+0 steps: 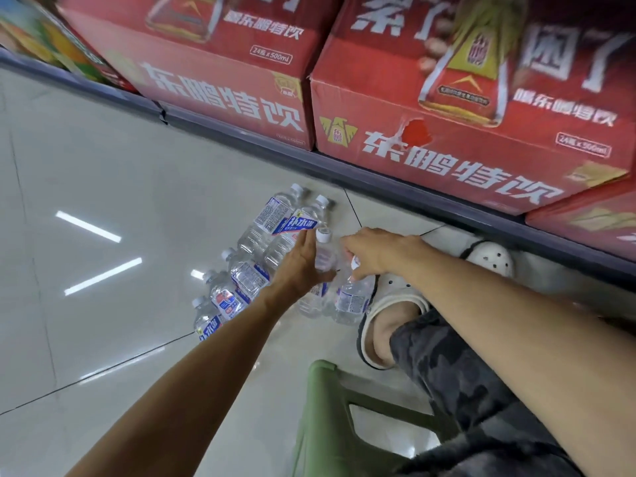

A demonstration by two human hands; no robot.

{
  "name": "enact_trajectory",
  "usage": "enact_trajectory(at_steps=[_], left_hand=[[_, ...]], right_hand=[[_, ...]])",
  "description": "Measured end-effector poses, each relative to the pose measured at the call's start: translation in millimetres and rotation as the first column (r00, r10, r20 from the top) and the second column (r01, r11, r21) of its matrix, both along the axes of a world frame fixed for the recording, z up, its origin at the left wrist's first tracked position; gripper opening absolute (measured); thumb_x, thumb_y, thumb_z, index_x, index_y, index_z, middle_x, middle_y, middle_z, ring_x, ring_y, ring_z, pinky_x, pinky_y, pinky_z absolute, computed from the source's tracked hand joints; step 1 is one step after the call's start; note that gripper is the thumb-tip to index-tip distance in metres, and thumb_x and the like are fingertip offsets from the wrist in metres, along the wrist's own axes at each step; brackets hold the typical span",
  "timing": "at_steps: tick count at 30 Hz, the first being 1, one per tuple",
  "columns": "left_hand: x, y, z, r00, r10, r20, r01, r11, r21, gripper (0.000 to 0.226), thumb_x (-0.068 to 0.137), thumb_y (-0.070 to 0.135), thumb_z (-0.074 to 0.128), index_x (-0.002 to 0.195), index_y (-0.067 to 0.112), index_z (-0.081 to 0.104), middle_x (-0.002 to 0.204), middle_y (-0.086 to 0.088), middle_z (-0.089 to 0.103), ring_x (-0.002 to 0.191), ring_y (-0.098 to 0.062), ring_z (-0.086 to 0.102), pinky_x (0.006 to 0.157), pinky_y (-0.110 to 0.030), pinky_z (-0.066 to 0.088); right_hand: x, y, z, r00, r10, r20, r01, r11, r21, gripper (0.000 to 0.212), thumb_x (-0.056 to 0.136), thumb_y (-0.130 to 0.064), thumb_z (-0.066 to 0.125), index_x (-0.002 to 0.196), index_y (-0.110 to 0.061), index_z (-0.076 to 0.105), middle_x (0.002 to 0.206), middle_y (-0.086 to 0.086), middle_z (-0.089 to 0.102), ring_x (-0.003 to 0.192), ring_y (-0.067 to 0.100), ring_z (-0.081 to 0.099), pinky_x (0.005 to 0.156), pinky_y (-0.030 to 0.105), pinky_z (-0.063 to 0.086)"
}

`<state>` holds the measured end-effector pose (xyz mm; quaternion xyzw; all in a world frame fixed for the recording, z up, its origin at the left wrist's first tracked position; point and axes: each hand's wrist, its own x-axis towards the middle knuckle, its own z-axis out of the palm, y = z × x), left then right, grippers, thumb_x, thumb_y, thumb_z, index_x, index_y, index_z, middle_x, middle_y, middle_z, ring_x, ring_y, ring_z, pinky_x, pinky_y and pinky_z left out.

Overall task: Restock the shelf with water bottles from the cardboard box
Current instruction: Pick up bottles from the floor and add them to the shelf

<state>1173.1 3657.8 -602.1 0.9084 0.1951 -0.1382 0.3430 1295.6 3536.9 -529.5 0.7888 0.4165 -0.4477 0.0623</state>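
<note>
Several clear water bottles with blue-and-white labels and white caps lie on the glossy floor tiles; two [275, 218] rest farthest out and more [237, 287] lie under my left forearm. My left hand [299, 266] is wrapped around the neck of an upright bottle [324, 251]. Just to its right, my right hand [375, 253] is closed over the top of another bottle [354, 297]. The cardboard box the bottles came from is not in view.
Red drink cartons [447, 146] with white lettering sit on the low grey shelf edge [395, 194] along the top and right. My foot in a white clog [389, 304] and a green plastic stool [327, 407] are below my arms.
</note>
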Motion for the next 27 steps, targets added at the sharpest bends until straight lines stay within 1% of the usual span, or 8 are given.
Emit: enact_trajectory(at_steps=[2,5,8,12,17,20,23,27], left_hand=[[-2,4,12,1.0,0.007,0.014,-0.007,1.0,0.017,0.084,0.069,0.027,0.085,0.133,0.003,0.037,0.13,-0.013,0.045,0.11,-0.032,0.054,0.086,-0.042,0.05],[-3,9,36,0.998,-0.015,0.069,0.013,0.999,0.031,0.081,0.067,0.025,0.085,0.13,0.004,0.039,0.13,-0.013,0.045,0.109,-0.033,0.054,0.085,-0.049,0.05],[1,13,63,0.984,-0.06,0.166,0.05,0.996,0.068,0.08,0.066,0.022,0.086,0.13,0.003,0.043,0.126,-0.013,0.048,0.11,-0.031,0.053,0.085,-0.046,0.05],[14,22,111,0.962,-0.084,0.261,0.057,0.992,0.111,0.08,0.066,0.022,0.086,0.132,0.003,0.044,0.123,-0.013,0.05,0.107,-0.031,0.053,0.082,-0.037,0.047],[29,28,177,0.909,-0.176,0.377,0.127,0.98,0.152,0.08,0.066,0.023,0.086,0.132,0.005,0.044,0.119,-0.008,0.051,0.108,-0.025,0.05,0.086,-0.039,0.048],[37,32,214,0.876,-0.182,0.446,0.15,0.983,0.106,0.077,0.066,0.021,0.087,0.129,0.011,0.043,0.112,0.006,0.048,0.1,-0.011,0.048,0.081,-0.02,0.042],[46,29,255,0.83,-0.225,0.511,0.183,0.974,0.132,0.076,0.066,0.021,0.088,0.128,0.011,0.045,0.111,0.005,0.051,0.095,0.0,0.045,0.078,-0.001,0.037],[61,16,308,0.753,-0.301,0.585,0.222,0.953,0.205,0.072,0.065,0.027,0.088,0.124,0.01,0.049,0.111,-0.004,0.059,0.099,-0.013,0.053,0.084,-0.014,0.041]], right_hand=[[-10,1,15,0.992,0.104,0.066,-0.107,0.993,0.052,0.049,0.083,-0.028,0.072,0.124,-0.014,0.048,0.121,0.011,0.051,0.111,0.03,0.053,0.075,0.032,0.039],[-15,-4,37,0.974,0.141,0.179,-0.162,0.98,0.111,0.041,0.084,-0.016,0.068,0.12,-0.01,0.051,0.118,0.013,0.055,0.104,0.029,0.057,0.069,0.03,0.038],[-7,-13,68,0.963,0.094,0.251,-0.137,0.977,0.163,0.034,0.083,-0.011,0.065,0.114,-0.009,0.053,0.113,0.013,0.055,0.098,0.03,0.058,0.068,0.033,0.046],[8,-19,124,0.945,0.042,0.325,-0.121,0.967,0.226,0.029,0.08,-0.013,0.065,0.106,-0.013,0.051,0.104,0.01,0.052,0.09,0.028,0.055,0.068,0.035,0.045],[21,-31,200,0.902,-0.007,0.432,-0.13,0.949,0.287,0.026,0.08,-0.024,0.066,0.098,-0.011,0.052,0.088,0.006,0.049,0.081,0.026,0.054,0.05,0.027,0.035],[27,-43,245,0.846,0.008,0.533,-0.195,0.935,0.296,0.034,0.082,-0.036,0.064,0.1,-0.011,0.049,0.092,0.007,0.053,0.081,0.025,0.055,0.052,0.029,0.038],[32,-60,287,0.807,-0.037,0.59,-0.205,0.919,0.338,0.035,0.085,-0.037,0.061,0.102,-0.01,0.046,0.097,0.008,0.055,0.079,0.026,0.054,0.058,0.033,0.04],[33,-89,337,0.754,-0.117,0.646,-0.194,0.9,0.39,0.032,0.093,-0.036,0.051,0.11,-0.01,0.043,0.109,0.011,0.054,0.088,0.03,0.053,0.072,0.04,0.045]])
